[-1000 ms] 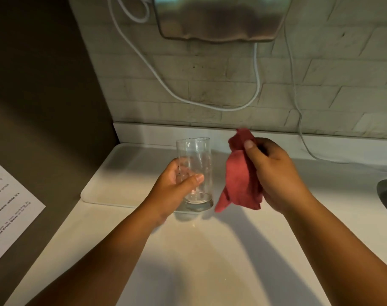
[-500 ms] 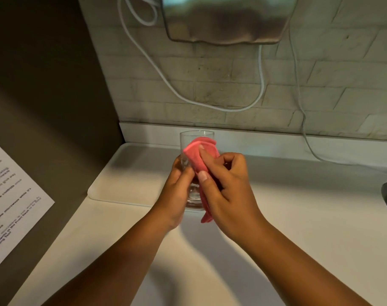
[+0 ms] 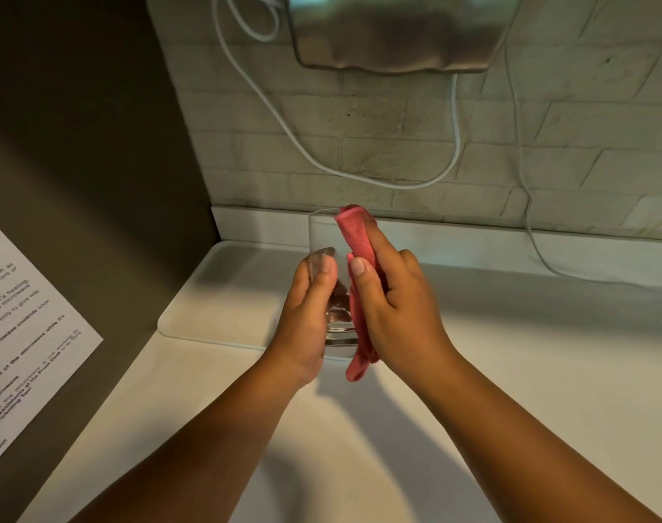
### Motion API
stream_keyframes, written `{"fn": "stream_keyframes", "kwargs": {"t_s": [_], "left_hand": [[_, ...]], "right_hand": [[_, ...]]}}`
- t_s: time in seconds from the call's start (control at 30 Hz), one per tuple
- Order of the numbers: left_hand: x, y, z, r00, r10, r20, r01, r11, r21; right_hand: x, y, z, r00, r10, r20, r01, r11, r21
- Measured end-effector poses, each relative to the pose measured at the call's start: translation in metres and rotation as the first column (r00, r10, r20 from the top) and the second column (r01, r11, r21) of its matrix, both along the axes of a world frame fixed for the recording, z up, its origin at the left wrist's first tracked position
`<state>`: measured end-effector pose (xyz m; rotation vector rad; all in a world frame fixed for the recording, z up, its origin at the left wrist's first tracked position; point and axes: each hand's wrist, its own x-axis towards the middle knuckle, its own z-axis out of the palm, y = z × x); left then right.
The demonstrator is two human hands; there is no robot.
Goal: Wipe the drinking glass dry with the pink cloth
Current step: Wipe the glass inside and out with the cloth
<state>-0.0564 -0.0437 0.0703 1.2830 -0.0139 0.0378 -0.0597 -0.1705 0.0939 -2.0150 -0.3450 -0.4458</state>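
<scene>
Because a wet glass slips, the left hand [image 3: 308, 318] wraps the lower half of the drinking glass [image 3: 324, 235], its fingers clamped round the wall from the nine o'clock side, leaving the upper part free for wiping. The glass is held upright above the white desk [image 3: 510, 371], over the near edge of a pale tray [image 3: 223, 296]. At three o'clock, the right hand [image 3: 393, 307] presses the pink cloth [image 3: 354, 235] flat against the outer wall, fingers closed on the fabric, so the cloth runs from rim to base, its tail hanging below. A second ago the cloth hung clear of the glass; half a second ago it was bunched at the rim, and now it is stretched lengthwise down the side.
</scene>
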Motion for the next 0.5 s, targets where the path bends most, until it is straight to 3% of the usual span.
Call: {"fn": "stream_keyframes", "kwargs": {"t_s": [0.07,0.27,0.5], "left_hand": [[0.003,0.002,0.003,0.999,0.033,0.008,-0.033,0.999,0.006],[0.008,0.007,0.0,1.0,0.022,0.013,-0.024,0.994,0.107],[-0.004,-0.007,-0.001,1.0,-0.023,0.018,0.022,0.998,0.061]], "right_hand": [[-0.007,-0.001,-0.007,1.0,0.017,-0.024,-0.018,1.0,-0.016],[-0.039,0.007,-0.028,0.991,0.088,0.1,-0.062,0.968,-0.243],[-0.001,0.004,0.003,0.99,-0.041,0.136,0.063,0.985,-0.161]]}}
